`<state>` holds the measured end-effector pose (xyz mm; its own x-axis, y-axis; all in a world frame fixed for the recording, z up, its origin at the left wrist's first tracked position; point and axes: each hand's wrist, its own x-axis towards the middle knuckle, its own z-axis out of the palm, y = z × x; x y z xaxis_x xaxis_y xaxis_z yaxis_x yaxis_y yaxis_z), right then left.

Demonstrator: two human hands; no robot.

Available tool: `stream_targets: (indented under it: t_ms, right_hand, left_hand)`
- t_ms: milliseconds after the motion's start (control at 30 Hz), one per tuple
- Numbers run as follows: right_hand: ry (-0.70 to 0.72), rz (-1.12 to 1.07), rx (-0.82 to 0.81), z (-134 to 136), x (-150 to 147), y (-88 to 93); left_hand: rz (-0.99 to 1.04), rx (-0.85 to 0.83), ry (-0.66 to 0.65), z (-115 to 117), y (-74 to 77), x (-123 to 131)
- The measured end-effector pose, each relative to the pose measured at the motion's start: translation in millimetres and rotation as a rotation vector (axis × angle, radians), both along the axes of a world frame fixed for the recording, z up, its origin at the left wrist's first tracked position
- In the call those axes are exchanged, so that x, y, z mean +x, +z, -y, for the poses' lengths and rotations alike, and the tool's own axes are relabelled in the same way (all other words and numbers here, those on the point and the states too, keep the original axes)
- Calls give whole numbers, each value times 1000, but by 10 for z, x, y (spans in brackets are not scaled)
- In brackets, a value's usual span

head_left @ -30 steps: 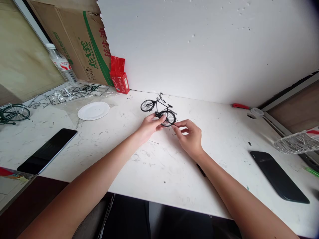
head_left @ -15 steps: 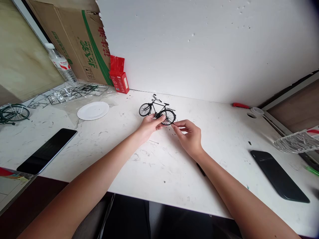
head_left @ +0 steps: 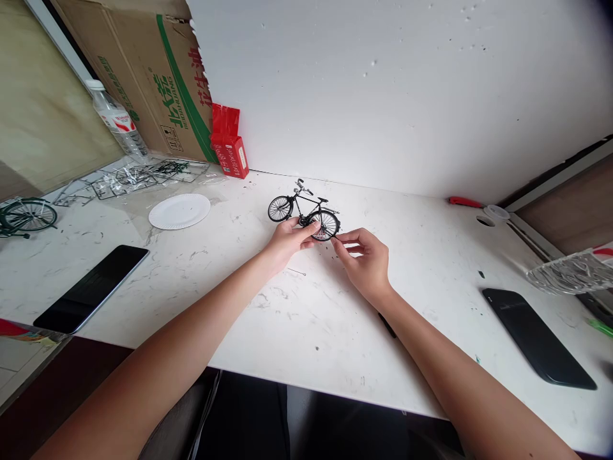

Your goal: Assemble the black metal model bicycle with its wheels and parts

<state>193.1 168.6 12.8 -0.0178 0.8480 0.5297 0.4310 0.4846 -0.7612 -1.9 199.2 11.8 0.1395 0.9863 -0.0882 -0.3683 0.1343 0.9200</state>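
A small black model bicycle is held just above the white table, its handlebar up and its front wheel to the left. My left hand is closed on it, with the thumb over the rear wheel and pedal area and the other fingers underneath. Beside the rear wheel, my right hand pinches with thumb and forefinger at the wheel's lower right edge. Whatever lies between those fingertips is too small to make out. On the table below sits a thin pin-like piece among tiny dark scraps.
At left are a white paper plate, a phone, a second model bicycle and sprue frames. Behind them stand a bottle, a red box and a carton. A black phone-shaped object lies right.
Almost nothing differs. The whole view has shifted by a few pixels, while both hands keep the same hold around the model bicycle.
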Motion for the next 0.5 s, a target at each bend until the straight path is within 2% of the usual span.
stream_targets:
  t_ms: [500]
  right_hand:
    - [-12, 9, 1, 8, -2, 23]
  left_hand:
    - [-68, 50, 39, 17, 13, 13]
